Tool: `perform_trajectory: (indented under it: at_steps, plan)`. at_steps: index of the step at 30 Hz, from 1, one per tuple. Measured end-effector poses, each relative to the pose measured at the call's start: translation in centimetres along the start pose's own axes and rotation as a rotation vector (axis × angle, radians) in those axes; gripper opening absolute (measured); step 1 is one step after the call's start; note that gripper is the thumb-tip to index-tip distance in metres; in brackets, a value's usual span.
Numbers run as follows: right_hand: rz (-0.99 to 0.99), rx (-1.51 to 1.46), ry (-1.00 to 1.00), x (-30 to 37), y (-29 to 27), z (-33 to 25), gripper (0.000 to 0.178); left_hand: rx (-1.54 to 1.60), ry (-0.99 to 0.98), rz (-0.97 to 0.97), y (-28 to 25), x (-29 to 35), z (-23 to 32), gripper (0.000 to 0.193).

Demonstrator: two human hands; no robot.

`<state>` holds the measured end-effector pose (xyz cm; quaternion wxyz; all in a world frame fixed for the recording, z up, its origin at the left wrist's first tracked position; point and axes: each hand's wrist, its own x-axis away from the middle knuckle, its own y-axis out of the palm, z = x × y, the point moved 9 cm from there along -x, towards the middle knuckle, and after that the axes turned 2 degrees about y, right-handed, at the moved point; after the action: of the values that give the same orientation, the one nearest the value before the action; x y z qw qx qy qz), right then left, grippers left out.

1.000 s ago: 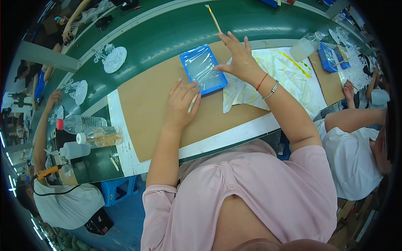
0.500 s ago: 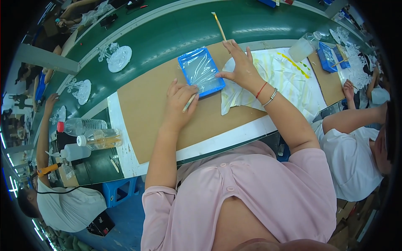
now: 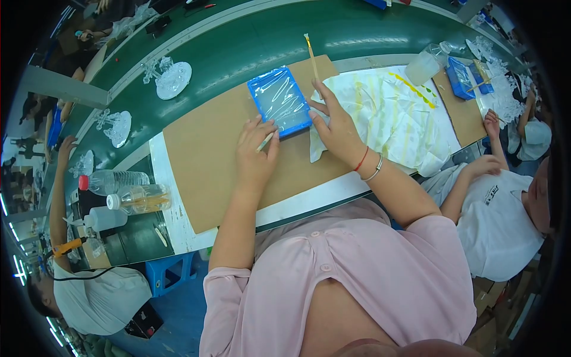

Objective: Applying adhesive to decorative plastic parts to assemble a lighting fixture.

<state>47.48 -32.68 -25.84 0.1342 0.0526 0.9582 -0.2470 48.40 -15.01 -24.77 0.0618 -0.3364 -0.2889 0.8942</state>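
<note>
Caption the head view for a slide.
Left hand holds a thin stick by a blue tray; right hand rests on a stained cloth.

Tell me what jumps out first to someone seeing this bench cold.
The bright blue tray, lined with clear film, sits on brown cardboard at the edge of the green belt. The left hand rests at its near edge holding a thin stick; the right hand lies on a yellow-stained white cloth beside it. A brush lies just past the tray.
</note>
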Motion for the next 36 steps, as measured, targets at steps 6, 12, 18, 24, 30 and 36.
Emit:
perform_trajectory:
  at_steps: [6, 12, 18, 24, 30, 36]
  plan:
    - [0.084, -0.170, 0.001, 1.0, 0.8, -0.8, 0.062, 0.119, -0.164, 0.020, 0.2, 0.3, -1.2, 0.008]
    - [0.114, -0.201, -0.010, 1.0, 0.5, -1.0, 0.064, 0.058, -0.170, -0.073, 0.0, -0.6, -1.1, 0.013]
    - [0.087, -0.207, -0.060, 2.1, 1.2, -1.6, 0.066, 0.168, -0.339, -0.030, -0.3, -0.3, -2.7, 0.014]
    - [0.086, -0.170, -0.073, 1.8, 0.1, -2.4, 0.067, 0.442, -0.566, 0.003, 0.2, 0.1, -4.3, 0.020]
    - [0.131, -0.067, -0.156, 1.9, -1.4, -2.7, 0.064, 0.299, -0.479, 0.055, -1.1, -1.2, -5.1, 0.024]
    - [0.211, 0.085, -0.384, 4.4, -3.5, -5.2, 0.053, 0.293, -0.611, 0.011, -1.7, -0.7, -6.6, 0.028]
